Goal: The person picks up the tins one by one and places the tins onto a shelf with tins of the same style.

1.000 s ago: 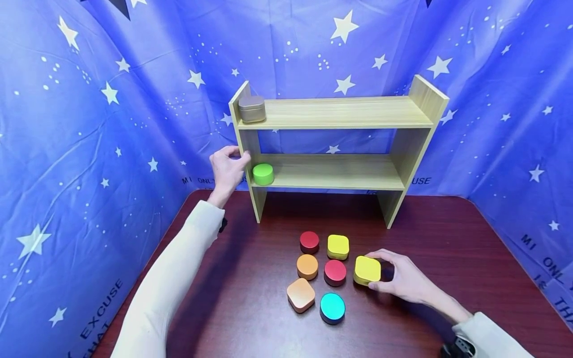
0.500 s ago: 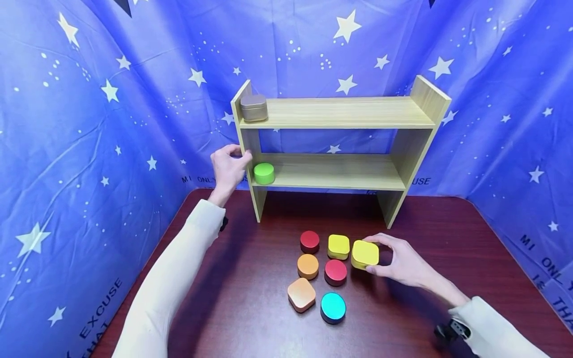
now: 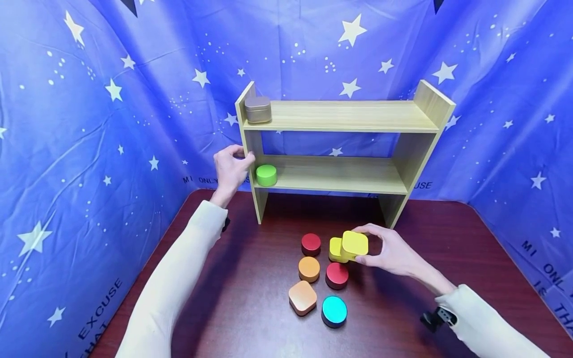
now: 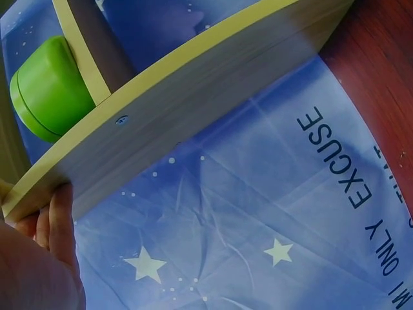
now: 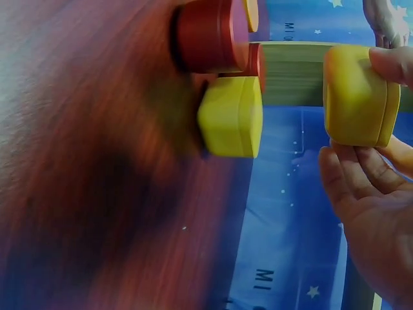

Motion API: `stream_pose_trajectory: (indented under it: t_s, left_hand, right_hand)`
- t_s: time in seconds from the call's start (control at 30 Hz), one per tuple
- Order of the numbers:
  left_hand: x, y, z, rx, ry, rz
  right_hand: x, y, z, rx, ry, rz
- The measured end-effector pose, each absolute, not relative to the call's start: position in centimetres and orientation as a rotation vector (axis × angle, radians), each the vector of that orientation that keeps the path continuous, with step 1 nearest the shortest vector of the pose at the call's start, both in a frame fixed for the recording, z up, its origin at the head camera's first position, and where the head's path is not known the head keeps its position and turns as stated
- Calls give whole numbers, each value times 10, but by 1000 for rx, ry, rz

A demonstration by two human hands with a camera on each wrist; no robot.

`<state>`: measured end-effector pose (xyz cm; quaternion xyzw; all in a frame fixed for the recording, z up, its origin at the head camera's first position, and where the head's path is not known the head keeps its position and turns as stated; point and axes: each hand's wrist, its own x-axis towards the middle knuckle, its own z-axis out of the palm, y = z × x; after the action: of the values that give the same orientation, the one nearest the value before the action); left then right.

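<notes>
The left hand (image 4: 42, 265) gripped one end of a wooden panel (image 4: 155, 116), several fingers lying against the panel's outer face. A small screw (image 4: 122, 120) sat in that face. On the panel's inner side were a shelf board (image 4: 80, 48) and a green container (image 4: 55, 90). Starry blue cloth (image 4: 219, 213) spread beyond the outer face; a reddish tabletop (image 4: 381, 77) lay near the panel's other end.

A hand could reach in from the front over the long, pale wooden lower shelf (image 3: 340, 175), right of the round green box (image 3: 266, 175). Tall, pale wooden side boards (image 3: 411, 159) block both ends. The flat, pale wooden top shelf (image 3: 340, 114) blocks from above.
</notes>
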<state>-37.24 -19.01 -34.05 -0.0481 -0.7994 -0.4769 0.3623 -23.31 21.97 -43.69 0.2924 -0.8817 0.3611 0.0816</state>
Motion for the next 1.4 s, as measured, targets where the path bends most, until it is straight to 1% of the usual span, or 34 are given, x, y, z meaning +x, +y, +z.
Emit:
stream_pose_trajectory:
  t_s: [0.5, 0.77, 1.1, 1.4]
  left_hand:
    - [-372, -192, -340, -132, -2070, -1269]
    - [-372, -193, -340, -139, -2079, -1273]
    - [-374, -197, -341, -170, -2077, -1265]
    - [-374, -198, -340, -186, -2092, -1271]
  right_hand:
    - [-251, 194, -409, 917, -2613, 1116]
    - [-262, 177, -381, 1000, -2597, 1201]
    - [-271, 160, -346, 929, -2691, 1087]
    - [-284, 151, -325, 1002, -2665, 1067]
